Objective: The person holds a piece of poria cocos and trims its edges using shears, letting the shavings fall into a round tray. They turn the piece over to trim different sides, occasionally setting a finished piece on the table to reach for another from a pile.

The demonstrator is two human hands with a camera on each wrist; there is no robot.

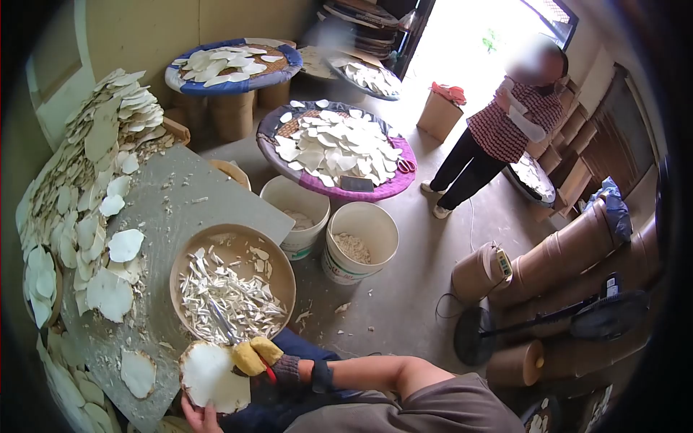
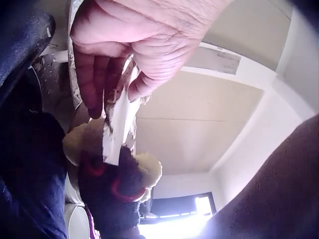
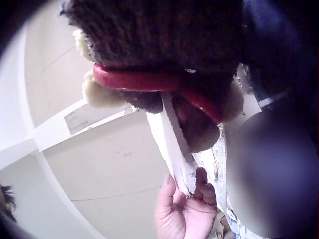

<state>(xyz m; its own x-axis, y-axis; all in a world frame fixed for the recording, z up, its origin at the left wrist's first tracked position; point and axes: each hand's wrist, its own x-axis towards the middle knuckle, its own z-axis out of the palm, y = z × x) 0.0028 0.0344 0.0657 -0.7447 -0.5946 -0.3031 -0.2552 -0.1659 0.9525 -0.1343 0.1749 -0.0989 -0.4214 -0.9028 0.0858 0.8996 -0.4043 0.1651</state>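
Note:
My left hand (image 1: pixel 201 417) pinches a flat white slab (image 1: pixel 213 375) with a rough brown rim, thumb on one face and fingers on the other. In the left wrist view the slab (image 2: pixel 118 124) shows edge-on below the thumb. My right hand (image 1: pixel 258 356), in a dark knit glove with yellow padding, grips red-handled shears (image 1: pixel 271 374) at the slab's straight-cut side. A metal blade (image 1: pixel 222 322) points out over the round basin (image 1: pixel 289 278). In the right wrist view the red handles (image 3: pixel 137 79) cross the glove; the glove hides part of the shears.
White offcuts (image 1: pixel 238 299) fill the basin. Left of it, a grey table (image 1: pixel 188 180) bears a tall heap of slabs (image 1: pixel 94 166). Two white buckets (image 1: pixel 361 245) and round trays of slabs (image 1: pixel 354 191) stand beyond. A person (image 1: pixel 505 123) stands near the doorway; a fan (image 1: pixel 613 314) lies right.

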